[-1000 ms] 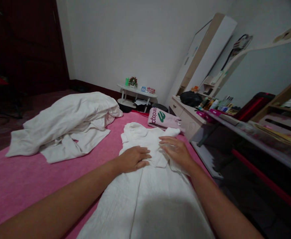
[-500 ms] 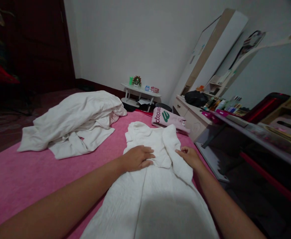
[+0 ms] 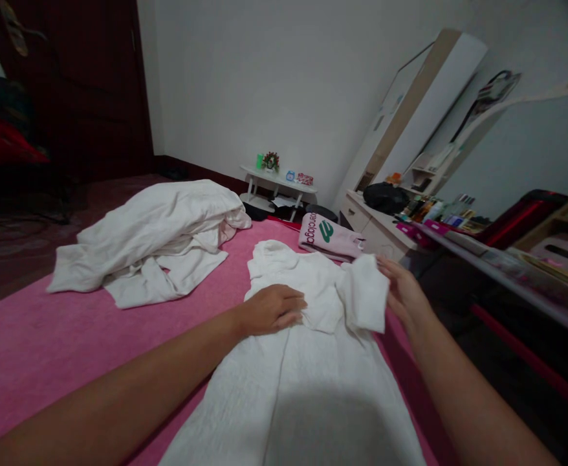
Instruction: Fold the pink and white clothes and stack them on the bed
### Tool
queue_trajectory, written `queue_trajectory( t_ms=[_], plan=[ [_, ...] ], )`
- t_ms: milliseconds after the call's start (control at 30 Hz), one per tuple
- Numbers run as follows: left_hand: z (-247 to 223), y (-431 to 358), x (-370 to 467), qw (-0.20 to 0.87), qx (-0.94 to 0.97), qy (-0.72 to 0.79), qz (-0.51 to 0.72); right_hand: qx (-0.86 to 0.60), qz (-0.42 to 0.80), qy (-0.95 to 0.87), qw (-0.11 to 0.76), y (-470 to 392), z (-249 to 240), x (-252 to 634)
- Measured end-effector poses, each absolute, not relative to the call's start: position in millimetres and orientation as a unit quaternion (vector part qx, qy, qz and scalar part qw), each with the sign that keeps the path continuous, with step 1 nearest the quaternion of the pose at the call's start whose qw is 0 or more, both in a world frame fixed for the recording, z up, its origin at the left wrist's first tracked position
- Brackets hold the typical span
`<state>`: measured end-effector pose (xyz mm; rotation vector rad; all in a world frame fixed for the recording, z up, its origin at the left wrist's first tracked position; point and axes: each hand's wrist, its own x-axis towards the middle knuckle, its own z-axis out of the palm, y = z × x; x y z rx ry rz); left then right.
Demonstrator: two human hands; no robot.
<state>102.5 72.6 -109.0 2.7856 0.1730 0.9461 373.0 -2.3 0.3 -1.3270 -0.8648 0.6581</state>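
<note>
Two hands on the white garment (image 3: 288, 382): your left hand (image 3: 269, 309) presses flat and open, your right hand (image 3: 403, 294) pinches the sleeve (image 3: 365, 301), and tugging hard could drag the body crooked.

Home bedroom; pink bed (image 3: 46, 336); heaped white bedding (image 3: 152, 236); cluttered dresser (image 3: 371, 223); dark door (image 3: 80, 84)

A heap of white laundry (image 3: 152, 236) is lying on the pink bedspread (image 3: 32, 349) — a pink folded garment (image 3: 330, 236) is sitting at the bedspread's far edge. Beyond the bedspread a small white table (image 3: 279, 189) is standing against the wall — a cluttered dresser (image 3: 391, 223) is sitting to the bedspread's right.
</note>
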Motion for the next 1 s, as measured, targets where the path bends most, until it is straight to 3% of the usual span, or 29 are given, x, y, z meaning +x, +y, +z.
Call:
queue_trajectory(
  t_ms=[100, 200, 367, 533, 633, 733, 867, 1000],
  plan=[
    [-101.7, 68.6, 96.8, 0.084, 0.929, 0.055, 0.355, -0.503, 0.374, -0.581, 0.519, -11.7, 27.0, 310.1],
    [-98.0, 65.1, 92.7, 0.063, 0.922, 0.073, 0.375, -0.505, 0.327, -0.663, 0.446, -20.4, 31.1, 285.3],
    [-103.6, 68.6, 95.8, 0.058, 0.904, 0.175, 0.386, -0.675, 0.174, -0.598, 0.396, -36.0, -11.9, 334.5],
    [-110.3, 74.9, 98.7, 0.091, 0.919, 0.207, 0.324, -0.788, 0.088, -0.594, 0.138, -95.4, -50.6, 372.4],
    [-106.9, 75.4, 102.0, 0.107, 0.93, 0.213, 0.281, -0.807, 0.142, -0.57, 0.067, -135.4, -56.3, 367.1],
    [-98.0, 80.1, 113.4, 0.124, 0.935, 0.22, 0.25, -0.786, 0.224, -0.571, 0.079, -158.7, -55.1, 353.5],
    [-79.4, 98.3, 137.2, 0.162, 0.939, 0.233, 0.196, -0.756, 0.293, -0.561, 0.166, -166.4, -50.4, 334.8],
    [-49.7, 116.0, 146.9, 0.143, 0.927, 0.236, 0.254, -0.714, 0.371, -0.526, 0.276, -164.9, -41.9, 316.6]
  ],
)
